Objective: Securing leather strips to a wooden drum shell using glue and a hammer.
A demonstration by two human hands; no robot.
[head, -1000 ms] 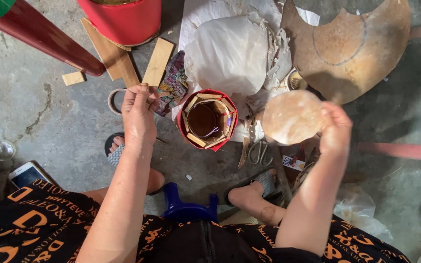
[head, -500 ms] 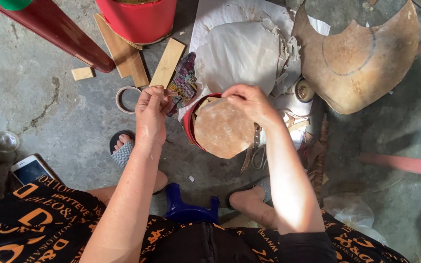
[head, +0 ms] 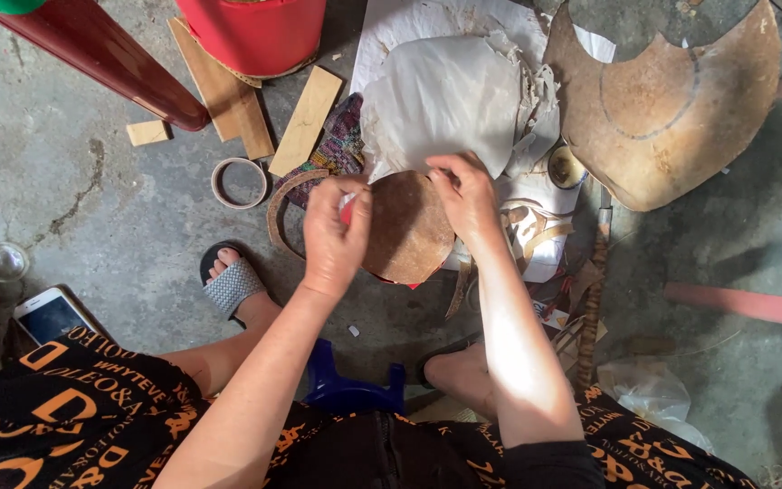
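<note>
The person sat on a low blue stool (head: 348,391) over the concrete floor (head: 92,208), both hands busy at a round brown disc (head: 406,226). The disc lay flat across the mouth of a small red container (head: 406,281), covering it so fully that only a sliver of red rim showed at the near edge; whatever was inside could not be seen. The left hand (head: 335,237) pinched the disc's left edge, fingers curled over it, and something small and pale showed between thumb and forefinger, too small to tell what. The right hand (head: 463,195) pressed on the far right edge, fingertips bent down onto the disc.

Just beyond the disc lay a crumpled white sheet (head: 441,100), and to the right of that a large brown hide-like piece (head: 672,109) with a round shape marked on it. A red bucket (head: 255,32) stood at the far side, contents out of view, with wooden slats (head: 305,118) beside it. A roll of tape (head: 239,182) lay left of the hands, and a phone (head: 52,317) rested near the person's left knee.
</note>
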